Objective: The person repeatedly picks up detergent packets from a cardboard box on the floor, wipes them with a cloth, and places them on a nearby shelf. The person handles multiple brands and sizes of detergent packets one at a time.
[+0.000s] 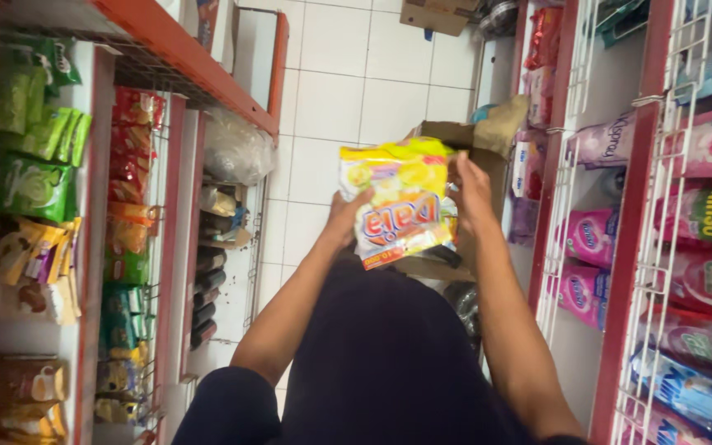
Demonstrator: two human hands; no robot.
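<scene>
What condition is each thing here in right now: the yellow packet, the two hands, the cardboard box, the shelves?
Yellow packet: sealed, held up over the aisle between both hands.
Left hand: closed on the packet's left edge.
Right hand: gripping the packet's right edge.
Cardboard box: on the floor, flaps open.
Right wire racks: stocked with pink and purple pouches.
Left shelves: filled with green, red and yellow sachets.

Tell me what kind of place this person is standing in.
Most likely a small grocery shop aisle. Red shelves on the left hold snack packets, wire racks on the right hold detergent pouches, and both hands hold a yellow packet over a cardboard box.
</scene>
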